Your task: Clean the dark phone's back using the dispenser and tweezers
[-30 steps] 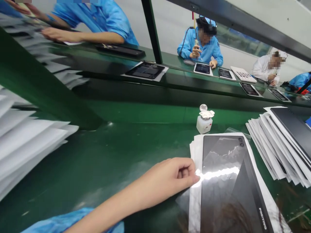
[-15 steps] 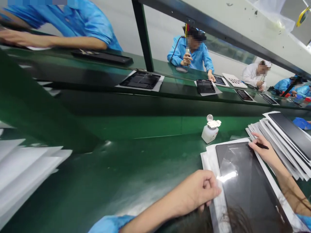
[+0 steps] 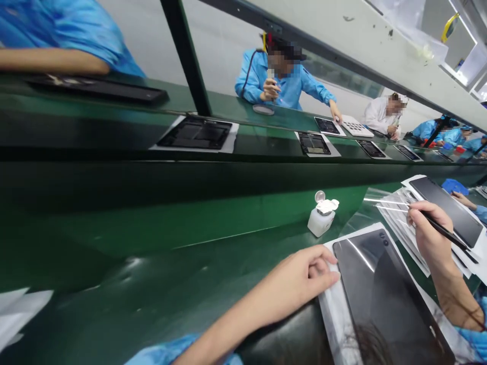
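Note:
A black tablet (image 3: pixel 388 289) with a glossy face and a camera cut-out in its upper corner lies on white sheets at the lower right. My left hand (image 3: pixel 304 274) is at its left edge, fingers curled, with thumb and forefinger against the edge. Raised over the right side, my right hand (image 3: pixel 433 233) is closed around a slim black tool (image 3: pixel 445 230), whose exact kind I cannot make out. A clear film (image 3: pixel 375 205) stretches leftward from its fingertips, above the table.
Behind the tablet stands a white pump bottle (image 3: pixel 321 220) with its lid up. Stacked white sheets (image 3: pixel 403 233) bearing another dark tablet (image 3: pixel 449 208) lie right. A green raised ledge (image 3: pixel 266 152) carries several device shells; co-workers sit beyond. More sheets (image 3: pixel 23 314) lie left.
My right hand has lifted from the tablet's upper edge and moved right, with the clear film now off the screen in its fingers. My left hand has shifted slightly up along the edge.

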Action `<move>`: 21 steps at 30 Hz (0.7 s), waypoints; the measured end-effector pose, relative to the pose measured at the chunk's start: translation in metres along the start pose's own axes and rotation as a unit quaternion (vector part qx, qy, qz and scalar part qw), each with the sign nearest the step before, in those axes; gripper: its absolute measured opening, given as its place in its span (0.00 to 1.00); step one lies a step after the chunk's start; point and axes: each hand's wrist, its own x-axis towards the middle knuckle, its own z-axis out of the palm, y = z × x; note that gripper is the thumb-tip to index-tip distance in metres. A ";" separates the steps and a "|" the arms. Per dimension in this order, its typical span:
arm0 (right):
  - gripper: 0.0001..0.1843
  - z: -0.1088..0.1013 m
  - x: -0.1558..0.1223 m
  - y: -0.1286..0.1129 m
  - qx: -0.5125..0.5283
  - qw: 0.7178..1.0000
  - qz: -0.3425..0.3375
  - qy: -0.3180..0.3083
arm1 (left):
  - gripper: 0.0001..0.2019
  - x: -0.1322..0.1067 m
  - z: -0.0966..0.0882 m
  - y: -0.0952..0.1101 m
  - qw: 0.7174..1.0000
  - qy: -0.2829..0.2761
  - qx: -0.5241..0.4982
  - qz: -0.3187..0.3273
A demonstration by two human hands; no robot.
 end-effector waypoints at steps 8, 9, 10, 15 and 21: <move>0.02 0.013 0.021 0.010 0.192 0.978 0.085 -0.002 | 0.22 0.025 -0.007 0.012 0.997 -0.045 -0.068 -0.008; 0.02 0.012 0.023 0.012 0.207 0.973 0.098 -0.007 | 0.26 0.028 -0.005 0.017 0.996 -0.042 -0.078 -0.010; 0.02 0.012 0.025 0.015 0.218 0.970 0.108 -0.010 | 0.28 0.031 -0.003 0.021 0.996 -0.035 -0.083 -0.012; 0.03 0.009 0.035 0.027 0.275 0.950 0.149 -0.011 | 0.17 0.050 0.008 0.034 0.998 0.022 -0.058 -0.029; 0.09 0.012 0.052 0.045 0.285 0.941 0.182 -0.029 | 0.21 0.056 0.011 0.032 0.990 0.035 -0.135 -0.033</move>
